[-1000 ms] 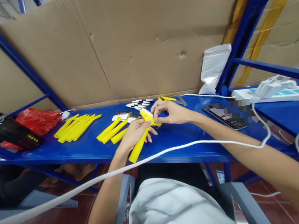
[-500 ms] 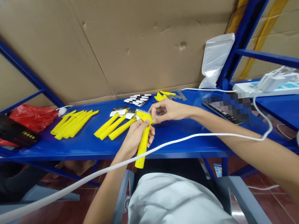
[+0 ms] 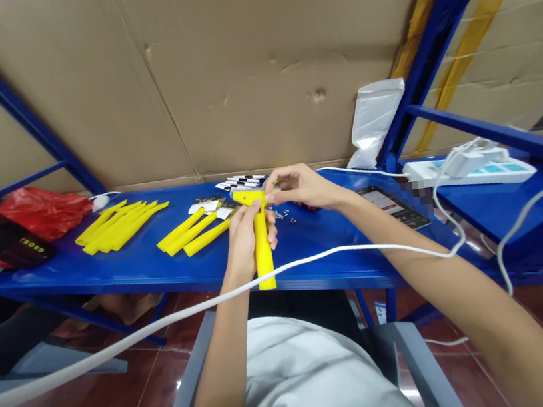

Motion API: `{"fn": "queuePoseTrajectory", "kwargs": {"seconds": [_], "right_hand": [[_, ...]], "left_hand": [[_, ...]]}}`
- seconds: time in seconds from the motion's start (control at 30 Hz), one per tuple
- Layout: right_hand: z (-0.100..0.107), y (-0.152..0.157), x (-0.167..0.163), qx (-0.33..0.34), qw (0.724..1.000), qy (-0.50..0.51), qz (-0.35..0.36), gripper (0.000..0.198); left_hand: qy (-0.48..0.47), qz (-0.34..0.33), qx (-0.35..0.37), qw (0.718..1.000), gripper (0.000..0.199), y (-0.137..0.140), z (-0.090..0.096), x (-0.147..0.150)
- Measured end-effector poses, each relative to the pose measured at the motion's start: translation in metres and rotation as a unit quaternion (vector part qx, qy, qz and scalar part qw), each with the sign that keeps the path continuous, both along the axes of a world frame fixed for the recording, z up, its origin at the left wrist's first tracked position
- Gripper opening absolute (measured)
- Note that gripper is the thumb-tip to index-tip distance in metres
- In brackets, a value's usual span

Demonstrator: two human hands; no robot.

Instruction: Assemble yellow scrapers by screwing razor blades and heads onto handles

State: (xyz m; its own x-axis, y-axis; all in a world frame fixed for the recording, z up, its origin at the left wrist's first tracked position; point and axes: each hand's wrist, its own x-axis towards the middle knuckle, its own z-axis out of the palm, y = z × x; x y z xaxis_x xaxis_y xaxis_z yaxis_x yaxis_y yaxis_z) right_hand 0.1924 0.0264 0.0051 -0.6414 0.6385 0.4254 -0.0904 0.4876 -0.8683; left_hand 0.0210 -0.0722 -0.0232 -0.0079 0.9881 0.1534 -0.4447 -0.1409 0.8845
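My left hand (image 3: 245,237) is wrapped round a yellow T-shaped tool (image 3: 264,262), perhaps a scraper, above the table's front part. Its handle points down towards me and its head lies crosswise at the top. At the right part of that head, my right hand (image 3: 302,187) has thumb and fingers pinched together; whether something small sits between the fingertips is hidden. Several small screws (image 3: 280,214) lie on the blue table just right of the tool. Left of my hands are yellow handles (image 3: 187,232) with black-and-white labelled pieces (image 3: 206,206) at their far ends.
More yellow handles (image 3: 120,226) lie in a row farther left, near a black bottle (image 3: 0,235) and a red plastic bag (image 3: 43,212). Black-and-white pieces (image 3: 241,183) lie at the back. A phone (image 3: 393,205) and power strip (image 3: 469,169) are right. A white cable (image 3: 329,254) crosses in front.
The view has shifted slightly. The yellow tool has turned so its handle points straighter down. My right hand still pinches at its head, and the screws have come into view.
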Motion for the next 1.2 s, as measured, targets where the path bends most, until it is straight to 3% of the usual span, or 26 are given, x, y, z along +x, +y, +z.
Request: {"fn": "queuePoseTrajectory", "kwargs": {"seconds": [0.13, 0.4, 0.73, 0.83, 0.93, 1.03, 1.1, 1.2], "right_hand": [[0.0, -0.014, -0.01, 0.028, 0.999, -0.019, 0.033, 0.032], [-0.011, -0.03, -0.029, -0.006, 0.993, -0.037, 0.11, 0.028], [-0.017, -0.031, -0.031, -0.067, 0.99, -0.015, 0.12, 0.035], [-0.018, -0.022, -0.028, -0.071, 0.995, -0.002, 0.071, 0.036], [-0.023, -0.001, -0.018, 0.021, 0.997, -0.051, -0.051, 0.026], [-0.032, 0.021, -0.003, 0.213, 0.944, -0.193, -0.163, 0.011], [-0.037, 0.03, 0.005, 0.264, 0.914, -0.261, -0.163, 0.009], [-0.042, 0.035, 0.009, 0.268, 0.905, -0.3, -0.136, 0.007]], "left_hand": [[0.02, 0.033, -0.013, 0.999, 0.04, -0.021, -0.011, -0.009], [-0.026, 0.019, -0.025, 0.999, 0.037, -0.053, -0.028, -0.017], [-0.051, -0.033, -0.007, 0.998, 0.036, -0.053, -0.032, -0.022], [-0.052, -0.032, -0.006, 0.998, 0.035, -0.055, -0.033, -0.022], [-0.054, -0.026, 0.001, 0.998, 0.035, -0.055, -0.034, -0.023], [-0.055, -0.011, 0.008, 0.998, 0.035, -0.055, -0.035, -0.023], [-0.051, -0.005, 0.013, 0.999, 0.035, -0.055, -0.035, -0.023], [-0.042, 0.001, 0.024, 0.999, 0.035, -0.056, -0.035, -0.022]]}}
